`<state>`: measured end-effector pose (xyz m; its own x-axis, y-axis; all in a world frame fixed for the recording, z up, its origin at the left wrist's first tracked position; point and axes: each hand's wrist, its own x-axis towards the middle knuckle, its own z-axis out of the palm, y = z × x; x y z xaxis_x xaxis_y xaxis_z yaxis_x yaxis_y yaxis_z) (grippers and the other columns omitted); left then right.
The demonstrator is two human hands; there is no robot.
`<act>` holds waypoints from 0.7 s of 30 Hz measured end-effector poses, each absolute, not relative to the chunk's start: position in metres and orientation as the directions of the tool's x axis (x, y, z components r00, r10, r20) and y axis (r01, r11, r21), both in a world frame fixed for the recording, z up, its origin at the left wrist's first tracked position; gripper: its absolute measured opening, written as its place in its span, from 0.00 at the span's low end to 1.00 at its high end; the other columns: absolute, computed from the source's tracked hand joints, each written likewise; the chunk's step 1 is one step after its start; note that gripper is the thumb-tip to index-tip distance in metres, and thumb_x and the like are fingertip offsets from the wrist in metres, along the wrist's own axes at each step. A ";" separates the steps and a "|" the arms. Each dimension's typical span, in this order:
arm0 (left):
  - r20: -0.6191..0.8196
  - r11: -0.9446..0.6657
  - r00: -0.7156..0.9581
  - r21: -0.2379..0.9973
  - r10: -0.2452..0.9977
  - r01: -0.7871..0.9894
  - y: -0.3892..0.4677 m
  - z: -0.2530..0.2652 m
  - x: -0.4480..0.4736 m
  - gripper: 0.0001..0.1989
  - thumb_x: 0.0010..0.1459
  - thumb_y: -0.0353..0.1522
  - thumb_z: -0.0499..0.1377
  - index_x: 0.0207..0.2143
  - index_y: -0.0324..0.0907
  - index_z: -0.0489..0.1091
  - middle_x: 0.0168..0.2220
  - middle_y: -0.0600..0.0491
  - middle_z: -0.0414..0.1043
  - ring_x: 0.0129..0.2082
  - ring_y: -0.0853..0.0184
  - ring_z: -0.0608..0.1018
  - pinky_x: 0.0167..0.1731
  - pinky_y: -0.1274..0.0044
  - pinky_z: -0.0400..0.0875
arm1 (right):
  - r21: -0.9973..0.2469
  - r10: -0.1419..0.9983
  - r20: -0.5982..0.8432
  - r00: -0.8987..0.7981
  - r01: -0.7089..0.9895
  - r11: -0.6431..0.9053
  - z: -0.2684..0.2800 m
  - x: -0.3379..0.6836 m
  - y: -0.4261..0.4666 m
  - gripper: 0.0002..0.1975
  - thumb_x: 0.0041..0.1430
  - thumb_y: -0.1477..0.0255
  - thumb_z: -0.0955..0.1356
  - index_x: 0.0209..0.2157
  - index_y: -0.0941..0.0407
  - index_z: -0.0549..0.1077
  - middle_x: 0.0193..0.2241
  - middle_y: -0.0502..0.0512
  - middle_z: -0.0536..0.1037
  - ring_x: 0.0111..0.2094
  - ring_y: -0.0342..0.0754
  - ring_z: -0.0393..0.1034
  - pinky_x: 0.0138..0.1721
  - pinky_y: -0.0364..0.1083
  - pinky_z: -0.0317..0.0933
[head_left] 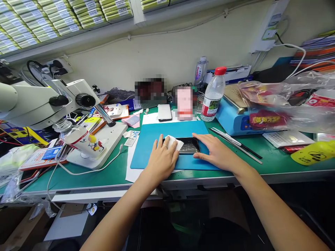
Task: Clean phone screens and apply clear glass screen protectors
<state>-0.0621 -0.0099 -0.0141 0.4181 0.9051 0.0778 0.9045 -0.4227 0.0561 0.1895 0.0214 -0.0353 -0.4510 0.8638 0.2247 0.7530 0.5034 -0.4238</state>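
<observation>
Head view: your left hand (162, 153) spread, fingers over white wipe (179, 144) on dark device (191, 145); right hand's (216, 150) thumb, forefinger straddle device's end, grip unclear. Wiping seems underway; surface beneath left fingers hidden, remainder untellable.

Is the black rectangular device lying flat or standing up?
Lying flat: the black rectangular device rests broad face up on the blue rectangular mat, left hand over one end.

On the blue mat (142, 151), a black device (190, 145) is partly covered by white tissue (179, 143) under the left hand (162, 157).
</observation>
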 end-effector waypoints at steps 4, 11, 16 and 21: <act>0.103 -0.447 0.441 0.043 0.892 0.894 -0.022 -0.017 -0.066 0.24 0.75 0.38 0.44 0.67 0.40 0.61 0.70 0.40 0.56 0.72 0.40 0.50 0.66 0.50 0.55 | -0.432 0.862 0.230 -0.451 0.747 0.506 -0.037 0.189 0.023 0.47 0.58 0.41 0.65 0.70 0.53 0.57 0.63 0.65 0.71 0.63 0.66 0.64 0.62 0.65 0.60; 0.126 -0.481 0.474 0.024 0.871 0.877 0.000 -0.012 -0.040 0.23 0.75 0.37 0.44 0.63 0.35 0.64 0.70 0.37 0.55 0.73 0.42 0.49 0.67 0.52 0.52 | -0.406 0.858 0.271 -0.436 0.757 0.512 -0.040 0.187 0.024 0.50 0.55 0.39 0.67 0.70 0.53 0.57 0.62 0.67 0.71 0.63 0.68 0.62 0.62 0.67 0.60; 0.123 -0.513 0.504 0.054 0.855 0.857 0.002 -0.010 -0.027 0.24 0.75 0.40 0.45 0.63 0.36 0.65 0.69 0.35 0.56 0.72 0.40 0.50 0.66 0.52 0.53 | -0.393 0.879 0.270 -0.394 0.788 0.474 -0.042 0.187 0.025 0.52 0.53 0.36 0.64 0.66 0.61 0.63 0.63 0.74 0.68 0.67 0.70 0.57 0.64 0.69 0.55; 0.149 -0.542 0.526 0.103 0.838 0.834 -0.017 -0.020 -0.037 0.24 0.74 0.40 0.46 0.66 0.42 0.62 0.70 0.38 0.55 0.72 0.40 0.49 0.66 0.50 0.53 | -0.380 0.885 0.259 -0.386 0.802 0.461 -0.043 0.189 0.026 0.52 0.53 0.35 0.64 0.66 0.61 0.64 0.64 0.74 0.67 0.68 0.70 0.56 0.65 0.69 0.55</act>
<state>-0.0368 -0.0166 -0.0201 0.5256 0.8376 0.1490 0.8342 -0.5418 0.1027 0.1885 0.0257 -0.0432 -0.3859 0.8855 0.2589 0.8020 0.4607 -0.3802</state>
